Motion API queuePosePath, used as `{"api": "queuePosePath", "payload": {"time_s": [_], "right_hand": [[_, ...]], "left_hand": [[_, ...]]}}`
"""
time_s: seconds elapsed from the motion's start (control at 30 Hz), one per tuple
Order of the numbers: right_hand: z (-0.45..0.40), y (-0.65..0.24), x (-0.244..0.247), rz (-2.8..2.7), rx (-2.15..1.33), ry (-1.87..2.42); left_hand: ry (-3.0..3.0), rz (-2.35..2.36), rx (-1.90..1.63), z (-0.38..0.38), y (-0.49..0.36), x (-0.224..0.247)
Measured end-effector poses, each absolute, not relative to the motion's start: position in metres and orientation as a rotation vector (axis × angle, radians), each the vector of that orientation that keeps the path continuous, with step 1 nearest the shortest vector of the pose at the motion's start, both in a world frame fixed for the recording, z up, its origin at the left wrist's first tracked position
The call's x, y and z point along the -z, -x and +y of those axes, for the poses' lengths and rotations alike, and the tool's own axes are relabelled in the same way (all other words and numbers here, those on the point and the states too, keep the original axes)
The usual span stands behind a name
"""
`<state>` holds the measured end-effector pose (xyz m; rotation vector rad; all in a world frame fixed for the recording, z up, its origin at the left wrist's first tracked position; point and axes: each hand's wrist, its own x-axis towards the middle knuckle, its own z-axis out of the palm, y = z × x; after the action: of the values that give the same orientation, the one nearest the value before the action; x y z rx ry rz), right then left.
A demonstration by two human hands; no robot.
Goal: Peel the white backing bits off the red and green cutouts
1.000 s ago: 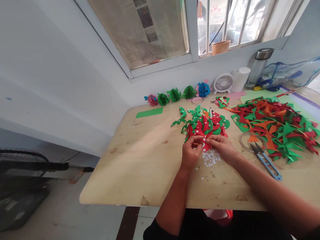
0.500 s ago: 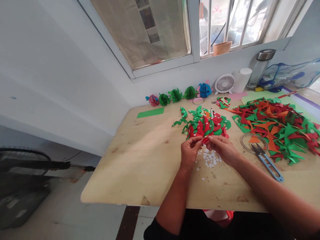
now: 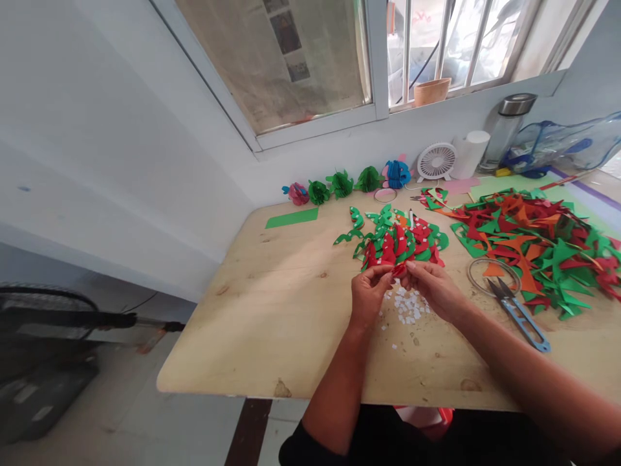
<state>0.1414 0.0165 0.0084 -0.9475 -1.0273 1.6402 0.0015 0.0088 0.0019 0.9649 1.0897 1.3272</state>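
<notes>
Between the fingertips of both hands is a small red paper piece (image 3: 398,269). My left hand (image 3: 370,291) pinches its left side. My right hand (image 3: 431,285) pinches the opposite side, its fingers partly covering the paper. Just beyond them lies a pile of red and green paper cut-outs (image 3: 395,246), several dotted with small white squares. Below the hands, many loose white squares (image 3: 410,305) are scattered on the wooden table (image 3: 272,317).
Blue thread snips (image 3: 521,317) and a clear tape ring (image 3: 478,277) lie right of my hands, beside a heap of coloured paper scraps (image 3: 524,239). Folded paper figures (image 3: 342,184), a small white fan (image 3: 436,162) and a glass bottle (image 3: 507,133) stand along the wall.
Both hands stay in nearly the same place. The red paper piece between the fingertips has turned slightly; nothing else has visibly moved.
</notes>
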Motion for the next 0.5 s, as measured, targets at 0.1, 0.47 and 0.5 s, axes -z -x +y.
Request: {"api": "queuePosePath", "payload": {"time_s": [0.1, 0.47, 0.5], "right_hand": [[0.0162, -0.1415, -0.0094, -1.038, -1.657, 0.954], [0.0164, -0.1413, -0.0037, -1.062, -1.643, 0.944], [0.0166, -0.1413, -0.0034, -1.054, -1.647, 0.947]], "left_hand": [[-0.984, 1.103, -1.323, 0.0088, -0.0014, -0.0013], [-0.859, 1.058, -1.27, 0.0122, -0.0022, 0.0027], [-0.827, 1.041, -1.274, 0.0124, -0.0024, 0.004]]}}
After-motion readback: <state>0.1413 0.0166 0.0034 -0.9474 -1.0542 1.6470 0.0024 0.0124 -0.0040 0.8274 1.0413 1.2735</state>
